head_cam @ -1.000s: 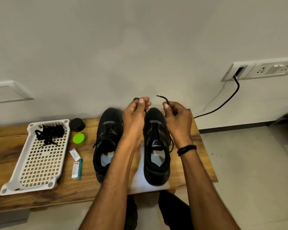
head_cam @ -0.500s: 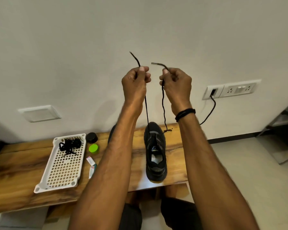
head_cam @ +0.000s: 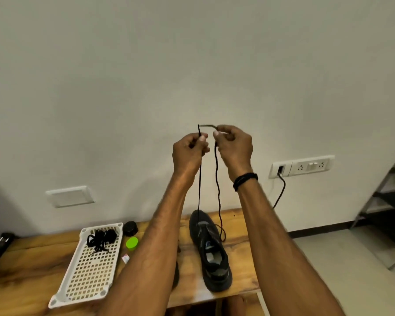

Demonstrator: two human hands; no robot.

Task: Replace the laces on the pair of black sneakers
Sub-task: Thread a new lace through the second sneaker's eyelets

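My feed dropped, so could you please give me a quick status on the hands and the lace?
Left hand, right hand: each pinching one end of the lace, up high. It runs down into the sneaker on the bench. Nothing blocking it.

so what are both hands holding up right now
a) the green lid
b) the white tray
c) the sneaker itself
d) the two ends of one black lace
d: the left hand and the right hand each pinch an end of the black lace, whose two strands hang down to the sneaker standing on the bench.
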